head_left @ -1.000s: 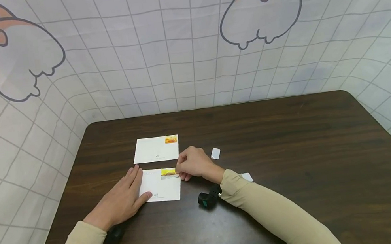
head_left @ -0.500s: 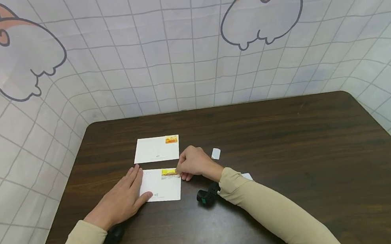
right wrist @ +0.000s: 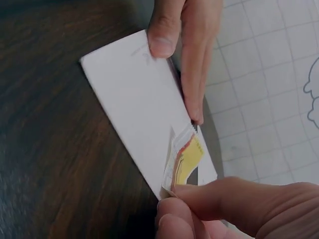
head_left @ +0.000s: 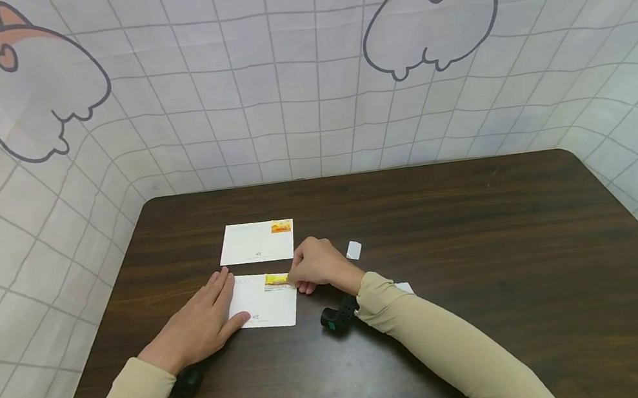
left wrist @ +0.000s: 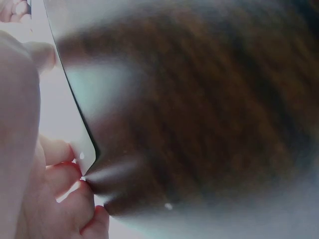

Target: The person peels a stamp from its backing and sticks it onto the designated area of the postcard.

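Observation:
A white envelope (head_left: 268,305) lies flat on the dark table. My left hand (head_left: 195,325) rests on its left side with straight fingers, the thumb over the near edge. At the envelope's upper right corner my right hand (head_left: 320,265) pinches a yellow stamp (head_left: 275,280) by one end between thumb and fingertips. In the right wrist view the stamp (right wrist: 187,159) bends, its pinched end raised from the paper; the right fingertips cover that end. The left wrist view shows the left fingers (left wrist: 62,179) at the envelope's corner.
Behind lies a second white envelope (head_left: 254,245) bearing an orange stamp (head_left: 281,227) at its upper right. One small white paper piece (head_left: 353,250) lies right of the right hand; another (head_left: 404,287) is partly behind the right sleeve. A gridded curtain (head_left: 297,97) stands behind the table (head_left: 475,241).

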Demonstrator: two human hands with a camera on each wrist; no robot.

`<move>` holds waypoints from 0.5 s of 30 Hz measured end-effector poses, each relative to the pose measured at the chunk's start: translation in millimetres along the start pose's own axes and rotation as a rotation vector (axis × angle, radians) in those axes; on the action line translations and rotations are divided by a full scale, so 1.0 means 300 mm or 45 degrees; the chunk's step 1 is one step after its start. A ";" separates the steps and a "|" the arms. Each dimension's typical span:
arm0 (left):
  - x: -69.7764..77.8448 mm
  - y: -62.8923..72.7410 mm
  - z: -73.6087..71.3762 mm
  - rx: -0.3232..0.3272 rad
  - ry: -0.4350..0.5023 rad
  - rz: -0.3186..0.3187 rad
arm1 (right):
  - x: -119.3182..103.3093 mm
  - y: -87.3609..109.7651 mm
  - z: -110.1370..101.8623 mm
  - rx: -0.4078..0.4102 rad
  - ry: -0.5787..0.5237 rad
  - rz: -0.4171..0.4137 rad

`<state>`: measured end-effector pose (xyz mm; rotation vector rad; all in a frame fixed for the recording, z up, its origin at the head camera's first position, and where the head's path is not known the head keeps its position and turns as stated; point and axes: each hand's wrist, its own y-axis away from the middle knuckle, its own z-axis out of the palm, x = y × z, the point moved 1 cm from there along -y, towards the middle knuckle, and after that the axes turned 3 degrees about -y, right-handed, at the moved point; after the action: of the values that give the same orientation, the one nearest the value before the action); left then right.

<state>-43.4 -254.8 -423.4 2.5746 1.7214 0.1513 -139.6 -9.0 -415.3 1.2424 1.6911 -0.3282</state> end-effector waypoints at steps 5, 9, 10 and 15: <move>-0.002 0.001 0.002 -0.007 0.005 0.008 | -0.001 -0.007 -0.002 0.005 0.073 0.009; -0.007 0.001 0.002 -0.001 0.001 0.014 | -0.002 -0.011 -0.003 -0.003 0.061 0.007; -0.008 0.001 0.003 0.001 0.001 0.016 | -0.001 -0.012 -0.003 -0.006 0.050 0.007; -0.005 -0.002 -0.001 0.002 -0.002 0.015 | 0.006 -0.009 -0.014 -0.022 -0.015 0.002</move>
<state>-44.4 -256.1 -423.1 2.5856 1.7072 0.1484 -144.2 -6.3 -415.5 1.2267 1.6801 -0.3189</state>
